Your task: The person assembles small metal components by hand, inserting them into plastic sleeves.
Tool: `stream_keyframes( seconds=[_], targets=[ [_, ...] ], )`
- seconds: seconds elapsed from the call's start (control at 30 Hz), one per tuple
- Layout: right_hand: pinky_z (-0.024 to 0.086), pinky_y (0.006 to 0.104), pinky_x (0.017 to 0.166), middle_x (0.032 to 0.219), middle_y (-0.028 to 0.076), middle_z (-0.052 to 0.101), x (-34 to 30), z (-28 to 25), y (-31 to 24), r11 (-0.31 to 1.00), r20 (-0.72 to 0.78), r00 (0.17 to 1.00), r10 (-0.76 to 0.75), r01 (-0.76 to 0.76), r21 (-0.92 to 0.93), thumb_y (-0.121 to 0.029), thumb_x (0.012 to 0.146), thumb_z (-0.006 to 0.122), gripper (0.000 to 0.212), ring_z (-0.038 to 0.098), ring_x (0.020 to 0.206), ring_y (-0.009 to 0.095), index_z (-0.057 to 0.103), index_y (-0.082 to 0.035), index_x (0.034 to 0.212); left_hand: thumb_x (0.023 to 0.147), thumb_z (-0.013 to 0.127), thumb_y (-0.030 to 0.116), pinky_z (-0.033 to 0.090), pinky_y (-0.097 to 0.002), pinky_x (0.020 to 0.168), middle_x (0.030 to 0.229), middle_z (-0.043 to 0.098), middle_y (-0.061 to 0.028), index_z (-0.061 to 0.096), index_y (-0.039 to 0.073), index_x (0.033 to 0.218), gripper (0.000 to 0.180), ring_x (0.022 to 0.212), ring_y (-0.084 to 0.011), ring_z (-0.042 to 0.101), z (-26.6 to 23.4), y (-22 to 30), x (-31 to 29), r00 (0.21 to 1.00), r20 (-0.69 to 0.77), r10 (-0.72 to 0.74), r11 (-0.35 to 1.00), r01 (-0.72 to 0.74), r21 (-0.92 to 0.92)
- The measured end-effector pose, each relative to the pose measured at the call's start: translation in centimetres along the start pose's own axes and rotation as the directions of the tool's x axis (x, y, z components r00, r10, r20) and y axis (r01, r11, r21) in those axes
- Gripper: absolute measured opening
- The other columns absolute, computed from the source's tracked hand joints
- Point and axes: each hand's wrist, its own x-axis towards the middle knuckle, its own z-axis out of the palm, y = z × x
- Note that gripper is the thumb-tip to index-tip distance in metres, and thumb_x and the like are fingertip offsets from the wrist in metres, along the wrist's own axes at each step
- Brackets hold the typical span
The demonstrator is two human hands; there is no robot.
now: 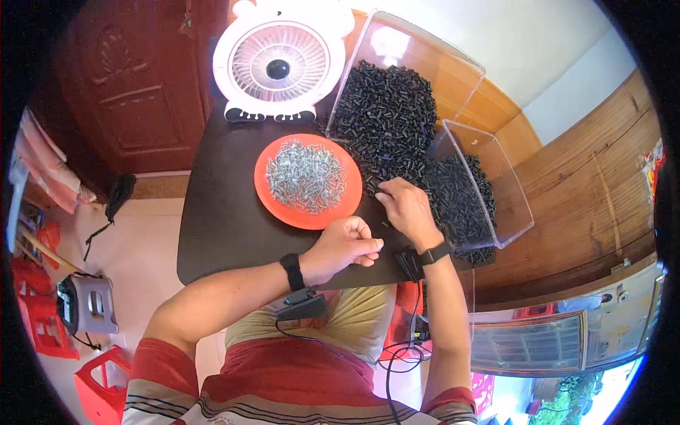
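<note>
My left hand (345, 249) is closed in front of the red plate, thumb pressed against the curled fingers. Whatever it pinches is too small to make out. At the near edge of a heap of small black cylindrical pieces (386, 106), my right hand (409, 210) reaches down with bent fingers drawn together. Its fingertips meet the loose black pieces, and I cannot see what lies between them. The round red plate (265, 202) holds a pile of small shiny silver metal pins (306, 177). Both wrists wear black bands.
A white animal-shaped fan (278, 64) stands at the table's far left. The large clear bin (453, 60) lies behind the heap; a smaller clear bin (520, 212) with more black pieces is at right. Black cables (404, 350) hang near my lap. The dark table (219, 219) has a rounded left corner.
</note>
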Motion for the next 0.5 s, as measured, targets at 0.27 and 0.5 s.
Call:
stream_keyframes(
  seconds=[0.27, 0.5],
  targets=[
    [0.049, 0.0255, 0.064, 0.080, 0.005, 0.066, -3.5, -1.8, -1.2, 0.764, 0.054, 0.946, 0.319, -0.290, 0.576, -0.005, 0.083, 0.068, 0.017, 0.060, 0.070, 0.010, 0.067, 0.002, 0.098, 0.092, 0.064, 0.019, 0.056, -0.0239, 0.067, 0.089, 0.062, -0.0048, 0.055, 0.004, 0.097, 0.018, 0.078, -0.0103, 0.063, 0.2, 0.0, 0.1, 1.000, -0.026, 0.013, 0.999, -0.014, -0.038],
    [0.049, 0.0210, 0.063, 0.078, 0.000, 0.066, -7.1, -1.6, -4.0, 0.554, 0.153, 0.927, 0.343, -0.332, 0.763, -0.004, 0.084, 0.071, 0.007, 0.058, 0.070, 0.004, 0.068, -0.001, 0.090, 0.095, 0.060, 0.021, 0.055, -0.0241, 0.075, 0.095, 0.063, -0.0055, 0.058, 0.002, 0.108, 0.024, 0.083, -0.0107, 0.063, 0.0, -0.2, 0.1, 0.995, 0.064, 0.072, 0.995, -0.068, -0.066]
  ],
)
